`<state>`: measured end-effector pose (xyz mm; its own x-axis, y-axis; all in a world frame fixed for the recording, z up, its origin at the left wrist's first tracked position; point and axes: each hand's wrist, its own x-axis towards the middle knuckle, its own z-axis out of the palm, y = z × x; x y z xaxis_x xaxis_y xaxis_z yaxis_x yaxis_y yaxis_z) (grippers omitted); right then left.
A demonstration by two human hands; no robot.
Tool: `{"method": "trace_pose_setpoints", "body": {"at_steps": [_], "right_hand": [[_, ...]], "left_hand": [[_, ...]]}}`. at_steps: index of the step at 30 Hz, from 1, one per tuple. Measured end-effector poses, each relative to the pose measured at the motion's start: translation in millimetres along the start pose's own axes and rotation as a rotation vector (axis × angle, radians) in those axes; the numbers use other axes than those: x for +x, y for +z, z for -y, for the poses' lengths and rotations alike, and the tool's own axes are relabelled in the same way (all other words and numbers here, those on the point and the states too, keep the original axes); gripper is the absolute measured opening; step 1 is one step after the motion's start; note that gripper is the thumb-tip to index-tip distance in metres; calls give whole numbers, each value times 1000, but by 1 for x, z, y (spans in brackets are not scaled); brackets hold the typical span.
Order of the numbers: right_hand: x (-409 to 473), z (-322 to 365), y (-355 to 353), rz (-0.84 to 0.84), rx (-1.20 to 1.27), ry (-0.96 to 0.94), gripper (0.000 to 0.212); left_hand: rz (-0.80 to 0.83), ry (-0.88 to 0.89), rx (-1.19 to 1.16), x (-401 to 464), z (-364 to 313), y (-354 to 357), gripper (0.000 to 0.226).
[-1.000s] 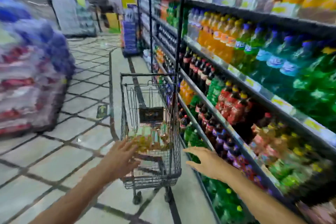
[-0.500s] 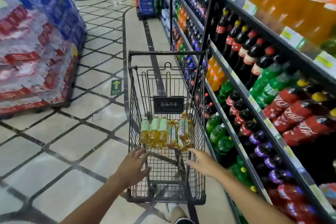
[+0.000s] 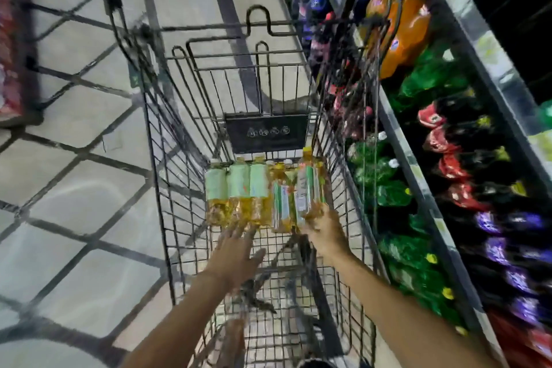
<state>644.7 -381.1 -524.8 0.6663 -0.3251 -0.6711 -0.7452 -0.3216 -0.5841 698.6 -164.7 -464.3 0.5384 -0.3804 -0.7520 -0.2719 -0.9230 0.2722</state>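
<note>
To the left of the cart (image 3: 162,188) there is only the tiled floor (image 3: 74,188). Inside the cart, at its far half, lie the bottles (image 3: 239,188) of yellow drink with green labels. I count six caps, but the motion blur makes this count not fully sure. Three bottles lie side by side at the cart's left and the others at its right. Their long axis runs along the length of the cart, and the caps point away from the person, toward the black plate (image 3: 266,133) on the cart's far wall. The left hand (image 3: 236,251) is flat with straight, spread fingers that reach the bases of the left three; whether they touch I cannot tell. The right hand (image 3: 324,233) has its fingers curled around the base of the rightmost bottles, which sit a little higher. To the right of the cart, very near, stands one shelf (image 3: 418,182) with many soft drinks, too blurred for counting.
</note>
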Motion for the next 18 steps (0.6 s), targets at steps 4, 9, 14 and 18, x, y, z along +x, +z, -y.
{"method": "trace_pose_setpoints", "body": {"at_steps": [4, 9, 14, 18], "right_hand": [[54, -6, 30, -258, 40, 15, 61], [85, -20, 61, -493, -137, 111, 72], [85, -15, 59, -497, 33, 145, 57], [68, -1, 49, -309, 565, 278, 34]], "left_hand": [[17, 34, 22, 66, 24, 24, 68], [-14, 119, -76, 102, 42, 53, 63], [-165, 183, -176, 107, 43, 59, 51], [-149, 143, -529, 106, 29, 42, 37]]}}
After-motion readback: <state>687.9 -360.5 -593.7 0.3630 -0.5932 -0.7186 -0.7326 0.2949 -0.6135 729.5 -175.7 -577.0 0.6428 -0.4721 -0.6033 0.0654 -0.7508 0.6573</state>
